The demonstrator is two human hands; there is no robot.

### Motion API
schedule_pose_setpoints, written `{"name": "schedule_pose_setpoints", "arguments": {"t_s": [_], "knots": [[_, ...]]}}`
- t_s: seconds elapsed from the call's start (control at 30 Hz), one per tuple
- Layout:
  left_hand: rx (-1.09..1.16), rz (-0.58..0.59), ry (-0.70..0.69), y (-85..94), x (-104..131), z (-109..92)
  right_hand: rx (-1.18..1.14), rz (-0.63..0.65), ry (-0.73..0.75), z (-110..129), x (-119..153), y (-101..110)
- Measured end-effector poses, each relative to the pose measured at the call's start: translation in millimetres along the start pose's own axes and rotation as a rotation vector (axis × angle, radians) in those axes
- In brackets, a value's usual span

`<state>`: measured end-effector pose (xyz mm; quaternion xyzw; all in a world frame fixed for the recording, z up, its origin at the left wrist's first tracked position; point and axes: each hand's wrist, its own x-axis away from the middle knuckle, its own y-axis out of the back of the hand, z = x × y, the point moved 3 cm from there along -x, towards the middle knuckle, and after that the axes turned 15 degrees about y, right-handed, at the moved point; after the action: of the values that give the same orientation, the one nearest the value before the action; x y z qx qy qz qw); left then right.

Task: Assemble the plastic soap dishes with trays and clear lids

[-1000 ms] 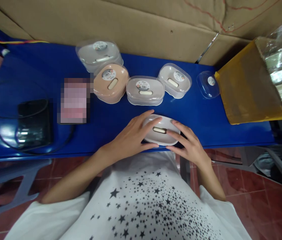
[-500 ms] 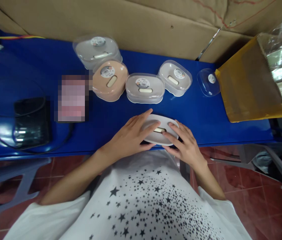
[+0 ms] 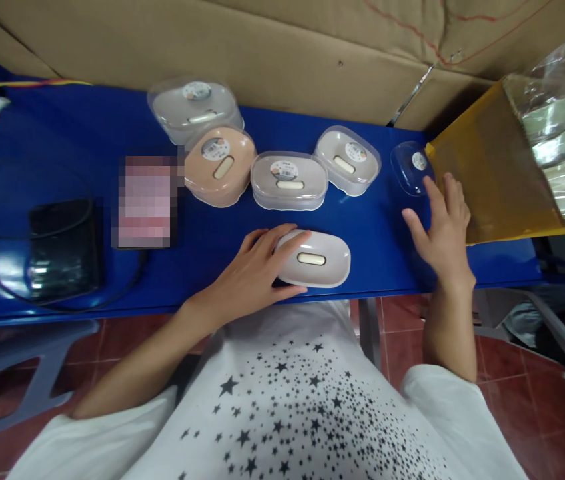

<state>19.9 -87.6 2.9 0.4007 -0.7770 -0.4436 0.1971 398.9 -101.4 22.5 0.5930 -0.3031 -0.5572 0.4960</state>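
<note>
My left hand lies flat on the white soap box near the blue table's front edge. My right hand is open by the clear lid. The lid looks light, thin and slippery; I would pinch its rim.

Glossy white plastic soap dish, clear plastic lid, smooth blue tabletop

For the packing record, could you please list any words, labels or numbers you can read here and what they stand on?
No text here can be read.
Round stickers on the four lidded soap boxes: print too small and blurred.
Round sticker on the loose clear lid: unreadable.
Pink card: pixelated.
White soap box under the left hand: no label visible.
</note>
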Motion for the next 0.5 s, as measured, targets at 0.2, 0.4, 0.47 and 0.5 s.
{"name": "schedule_pose_setpoints", "arguments": {"t_s": [0.2,0.4,0.47,0.5], "knots": [[0.09,0.067,0.067,6.5,10,9,0.021,0.092,-0.1,-58,-33,-27],[0.117,0.005,0.173,13.3,20,25,-0.119,-0.051,-0.147,-45,-17,-16],[0.149,0.012,0.19,12.1,19,27,-0.245,-0.126,-0.17,-30,0,-7],[0.168,0.014,0.191,11.2,18,27,-0.323,-0.164,-0.179,-19,10,-2]]}}
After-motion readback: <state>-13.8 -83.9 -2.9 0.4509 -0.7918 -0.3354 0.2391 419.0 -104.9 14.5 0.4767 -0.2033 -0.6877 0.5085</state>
